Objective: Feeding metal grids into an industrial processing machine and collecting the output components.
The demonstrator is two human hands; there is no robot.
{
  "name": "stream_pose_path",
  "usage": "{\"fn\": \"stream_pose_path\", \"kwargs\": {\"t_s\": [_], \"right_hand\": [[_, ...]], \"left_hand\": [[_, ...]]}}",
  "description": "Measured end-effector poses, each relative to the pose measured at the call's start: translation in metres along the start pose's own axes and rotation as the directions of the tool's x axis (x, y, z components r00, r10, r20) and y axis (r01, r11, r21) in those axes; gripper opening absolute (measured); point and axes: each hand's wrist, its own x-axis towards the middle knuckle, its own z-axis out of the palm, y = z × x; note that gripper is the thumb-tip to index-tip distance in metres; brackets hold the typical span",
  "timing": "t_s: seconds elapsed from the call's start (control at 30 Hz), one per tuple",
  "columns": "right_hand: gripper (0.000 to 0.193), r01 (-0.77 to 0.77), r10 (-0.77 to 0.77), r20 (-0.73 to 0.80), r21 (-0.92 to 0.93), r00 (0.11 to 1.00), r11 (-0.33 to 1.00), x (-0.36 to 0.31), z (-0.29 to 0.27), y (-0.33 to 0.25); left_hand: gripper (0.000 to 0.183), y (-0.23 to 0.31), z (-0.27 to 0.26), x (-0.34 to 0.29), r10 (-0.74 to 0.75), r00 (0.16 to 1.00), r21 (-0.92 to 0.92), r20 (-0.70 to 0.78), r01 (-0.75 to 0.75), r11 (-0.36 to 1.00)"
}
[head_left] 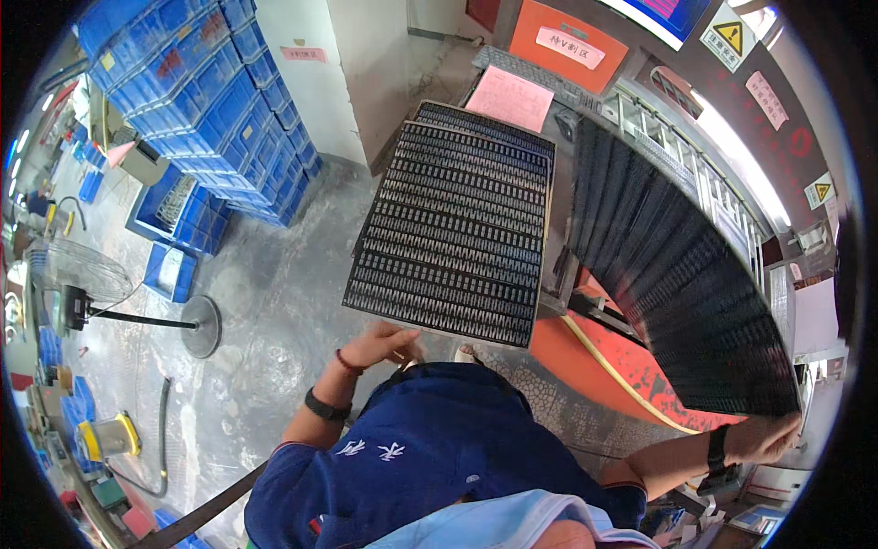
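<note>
A stack of black rectangular panels (448, 220), covered in rows of small light shapes, lies in front of me. Just short of its near left edge is my left hand (384, 346), its fingers loosely stretched and holding nothing. Out to the right, my right hand (766, 439) is closed at the near corner of another long black panel (686, 274). This panel is tilted over the machine and smeared by motion. The fingertips of my right hand are partly hidden.
Tall stacks of blue crates (210, 101) stand at the far left beside a white pillar (306, 82). A pedestal fan (197, 325) stands on the floor at left. A pink paper sheet (510, 99) lies behind the stack. The machine's orange base (594, 366) is at right.
</note>
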Motion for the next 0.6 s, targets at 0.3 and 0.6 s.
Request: {"fn": "stream_pose_path", "kwargs": {"t_s": [0.3, 0.6], "right_hand": [[0.038, -0.048, -0.236, 0.557, 0.448, 0.796, 0.893, 0.009, 0.009, -0.023], [0.033, 0.100, -0.443, 0.537, 0.551, 0.718, 0.829, -0.005, 0.059, -0.060]], "left_hand": [[0.089, 0.115, 0.052, -0.042, 0.969, 0.138, 0.900, 0.204, -0.416, -0.131], [0.043, 0.143, 0.065, 0.030, 0.831, 0.392, 0.791, 0.395, -0.605, -0.090]]}}
